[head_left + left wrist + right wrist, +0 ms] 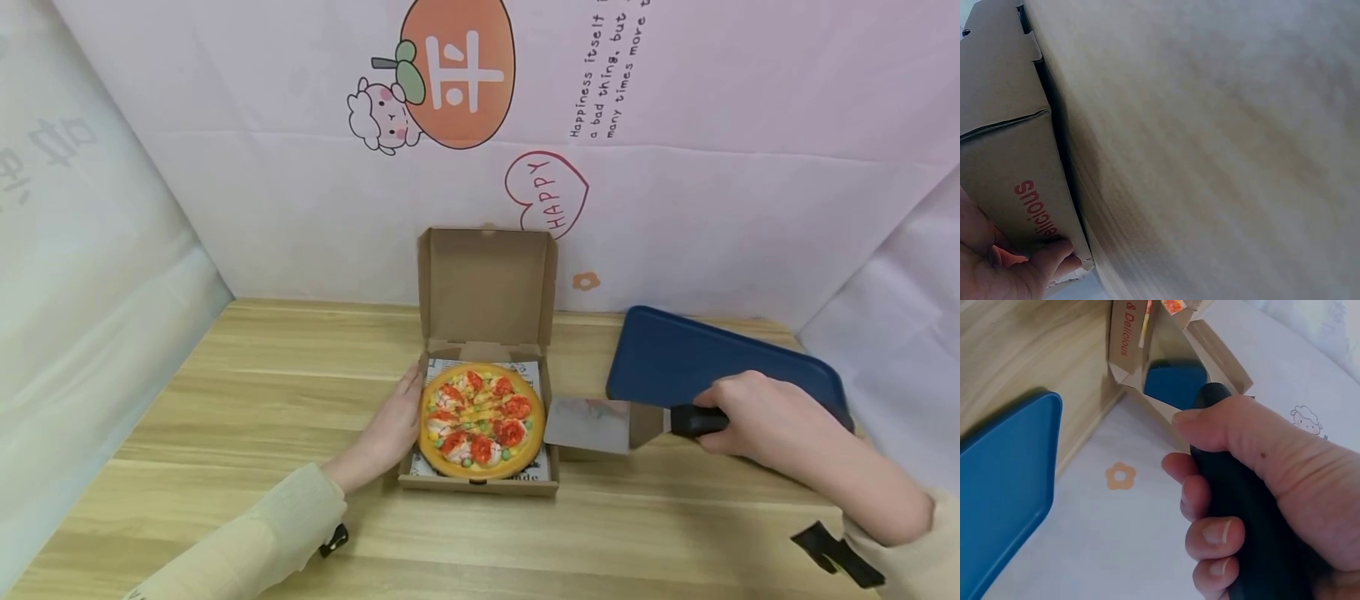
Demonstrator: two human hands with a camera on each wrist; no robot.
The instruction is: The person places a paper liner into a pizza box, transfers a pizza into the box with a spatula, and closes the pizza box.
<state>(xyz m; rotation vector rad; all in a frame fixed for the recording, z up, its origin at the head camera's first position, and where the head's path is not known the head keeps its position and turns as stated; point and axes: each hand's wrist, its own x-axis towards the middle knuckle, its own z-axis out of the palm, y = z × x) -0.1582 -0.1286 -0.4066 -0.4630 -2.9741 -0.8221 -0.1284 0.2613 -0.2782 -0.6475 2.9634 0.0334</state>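
An open cardboard pizza box [487, 287] stands with its lid upright and holds a whole toy-like pizza [482, 423] on printed paper. My left hand [393, 429] grips the box's left side wall; in the left wrist view its fingers [1054, 253] lie against the wall lettered in red. My right hand [757, 417] holds a spatula [588, 423] by its black handle [1225, 481], fingers wrapped round it and thumb along the top. The broad metal blade points left, its front edge at the box's right rim beside the pizza. It mirrors a blue patch in the right wrist view.
A dark blue tray [667, 358] lies on the wooden table [262, 375] at the back right, partly behind my right hand. A white printed cloth [262, 208] hangs behind the table, close to the box lid. More white cloth borders both sides.
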